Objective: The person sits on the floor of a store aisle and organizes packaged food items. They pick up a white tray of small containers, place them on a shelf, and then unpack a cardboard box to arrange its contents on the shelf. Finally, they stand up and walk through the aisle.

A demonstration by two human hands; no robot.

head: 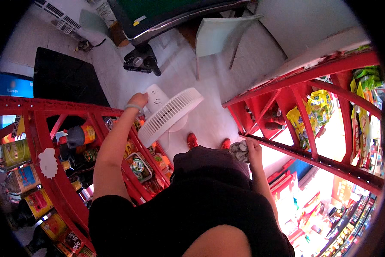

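Note:
A white electric fan [170, 114] with a slatted round cage stands in front of me, left of the middle. My left hand [137, 100] is at the fan's upper housing, by a face that bears handwriting; the fingertips are partly hidden, and whether they grip it I cannot tell. A pale band circles that wrist. On the right, my right hand [255, 150] is closed on a crumpled grey cloth [239, 152], held beside my dark trousers. Behind the fan's cage its round base shows in part, with a thin white cord near it.
Red metal shelves with bottles [80, 136] and packets run along my left. More red shelving [303, 90] with yellow pouches [321, 104] stands at right. Ahead are a pale chair [223, 35], a green-topped table [160, 11] and a black object [141, 61] at its leg.

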